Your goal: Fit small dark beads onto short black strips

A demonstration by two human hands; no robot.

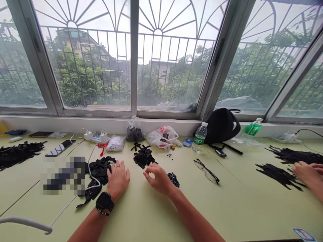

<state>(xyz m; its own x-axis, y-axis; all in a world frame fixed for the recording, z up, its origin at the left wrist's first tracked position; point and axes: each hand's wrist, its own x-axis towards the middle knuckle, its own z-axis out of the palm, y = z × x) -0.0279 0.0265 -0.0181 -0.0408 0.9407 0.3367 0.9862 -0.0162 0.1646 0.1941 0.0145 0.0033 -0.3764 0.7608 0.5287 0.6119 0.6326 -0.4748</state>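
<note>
The black strips (101, 169) lie in a loose heap on the surface (242, 208), and my left grip (118, 179) is at the heap's right edge, palm down, fingers loosely spread, fairly wide. Whether a strip is caught beneath, I cannot tell. My right grip (158, 178) is narrow, thumb and forefinger curled towards each other; I cannot tell whether anything is between them. It sits just in front of a smaller black pile (143, 156) and beside a cluster of shiny dark pieces (174, 180).

I judge the strips to be light and limp, like ribbon or webbing, hard to break but quick to tangle or bring a neighbour along. One is best taken by a free end, thumb against fingertip, where it pokes out of the heap. The shiny pieces look small, hard and slippery, apt to roll or skid, so I would pinch one lightly by its sides, from the cluster's edge. A white cable (99, 183) crosses the strips and could snag a strip drawn out from under it.
</note>
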